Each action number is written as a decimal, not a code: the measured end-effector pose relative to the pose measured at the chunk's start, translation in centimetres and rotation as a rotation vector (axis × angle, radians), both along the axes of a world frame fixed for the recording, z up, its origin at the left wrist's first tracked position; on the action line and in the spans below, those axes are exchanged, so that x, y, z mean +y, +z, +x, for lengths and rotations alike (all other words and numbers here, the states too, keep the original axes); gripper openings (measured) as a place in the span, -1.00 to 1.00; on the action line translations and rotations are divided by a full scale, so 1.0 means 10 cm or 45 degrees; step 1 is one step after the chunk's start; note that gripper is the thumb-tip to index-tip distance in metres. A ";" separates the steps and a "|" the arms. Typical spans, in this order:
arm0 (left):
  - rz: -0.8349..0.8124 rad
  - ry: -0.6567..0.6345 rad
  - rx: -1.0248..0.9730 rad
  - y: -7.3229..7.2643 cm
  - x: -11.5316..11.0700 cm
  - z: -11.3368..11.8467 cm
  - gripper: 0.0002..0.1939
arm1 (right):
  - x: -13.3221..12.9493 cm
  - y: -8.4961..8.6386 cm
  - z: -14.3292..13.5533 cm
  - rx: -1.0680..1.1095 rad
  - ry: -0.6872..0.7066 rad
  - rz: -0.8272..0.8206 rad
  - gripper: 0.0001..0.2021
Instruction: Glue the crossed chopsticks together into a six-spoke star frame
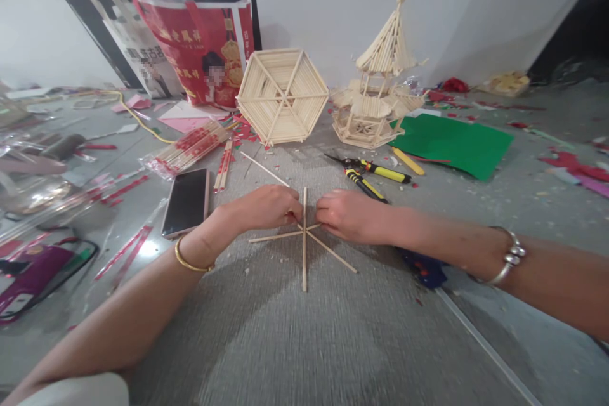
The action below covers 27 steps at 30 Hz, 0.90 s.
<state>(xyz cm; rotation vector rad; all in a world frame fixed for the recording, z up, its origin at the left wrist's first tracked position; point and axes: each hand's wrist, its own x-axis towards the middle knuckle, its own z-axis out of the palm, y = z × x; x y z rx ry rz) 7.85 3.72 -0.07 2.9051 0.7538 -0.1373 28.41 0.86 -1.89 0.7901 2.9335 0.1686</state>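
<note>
A six-armed star of thin wooden sticks (305,260) lies on the grey surface in front of me. My left hand (278,204) is at its upper left arm, fingers closed in a pinch near the centre; what is between the fingertips is hidden. On the right side, my right hand (340,212) has its fingers curled together over the star's upper right arm, covering that stick's outer part. One loose stick (264,169) lies just beyond my left hand. Behind the star stands a hexagonal stick panel (284,96), with a stick pagoda model (373,95) to its right.
Black-and-yellow pliers (380,171), a yellow-handled tool (408,161) and a green sheet (457,143) lie at right. A phone (187,203) and packed sticks (193,146) are at left, before a red bag (204,51). A blue tool (425,268) lies under my right forearm.
</note>
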 end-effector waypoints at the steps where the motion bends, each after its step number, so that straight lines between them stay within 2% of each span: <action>1: -0.002 0.000 -0.004 0.00 0.00 0.00 -0.75 | 0.00 0.00 0.00 -0.010 -0.001 -0.001 -0.82; 21: 0.003 0.004 -0.059 -0.03 0.03 -0.01 -0.76 | -0.02 0.07 -0.06 -0.114 0.000 0.008 -0.81; 27: -0.009 0.002 -0.070 -0.03 0.04 -0.02 -0.76 | 0.00 0.05 -0.04 -0.054 0.038 0.048 -0.82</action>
